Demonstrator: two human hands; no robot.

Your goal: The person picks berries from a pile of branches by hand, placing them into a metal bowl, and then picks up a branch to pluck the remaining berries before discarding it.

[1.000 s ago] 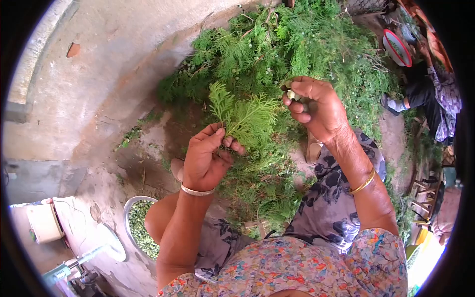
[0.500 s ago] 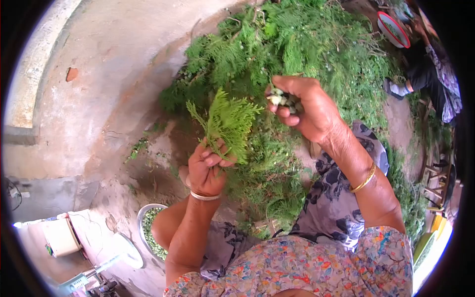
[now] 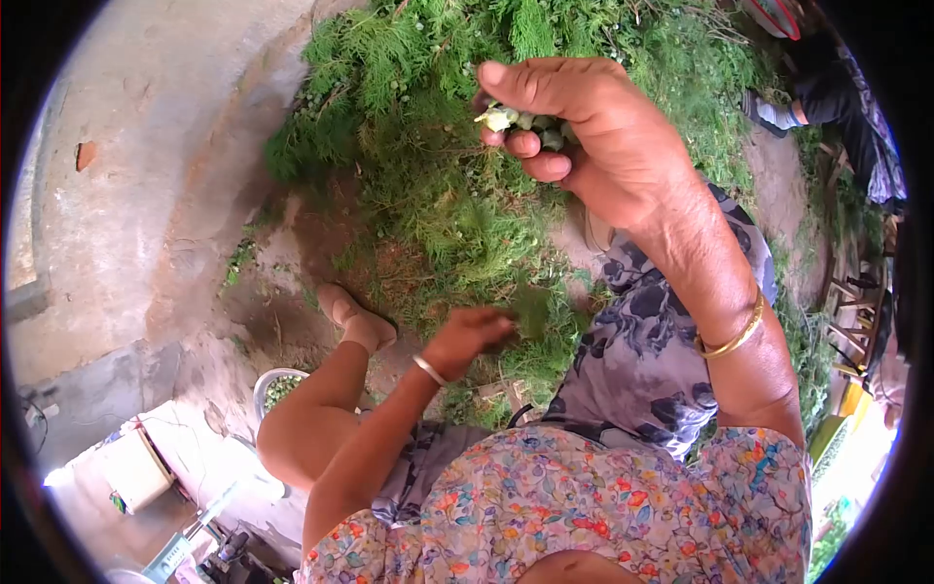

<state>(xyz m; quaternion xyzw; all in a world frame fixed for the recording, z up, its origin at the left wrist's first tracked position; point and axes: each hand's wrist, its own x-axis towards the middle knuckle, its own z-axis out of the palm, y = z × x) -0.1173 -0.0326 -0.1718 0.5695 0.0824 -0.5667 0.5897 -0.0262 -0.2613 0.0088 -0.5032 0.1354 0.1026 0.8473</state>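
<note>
My right hand (image 3: 623, 136) is raised over the pile, its fingers curled around several pale green cones (image 3: 551, 136). One whitish piece sticks out near the index finger. Lower down, my left hand (image 3: 469, 339) is smeared by motion, so its fingers do not show clearly. A blurred green sprig (image 3: 532, 313) appears just beyond its fingertips, over the loose cuttings. Beneath both hands spreads a large heap of feathery evergreen branches (image 3: 418, 127), with small pale cones among the leaves.
By my left knee stands a metal bowl (image 3: 261, 391) of green pieces. Another person's shoe (image 3: 773, 115) rests at the heap's right side, near a red-rimmed basin (image 3: 775, 18). A wooden stool (image 3: 848, 326) is at far right; a concrete floor (image 3: 185, 165) lies left.
My left hand has swung down and right; the sprig it held upright is now a blur by its fingertips. My right hand has risen toward the camera, still closed on the cones.
</note>
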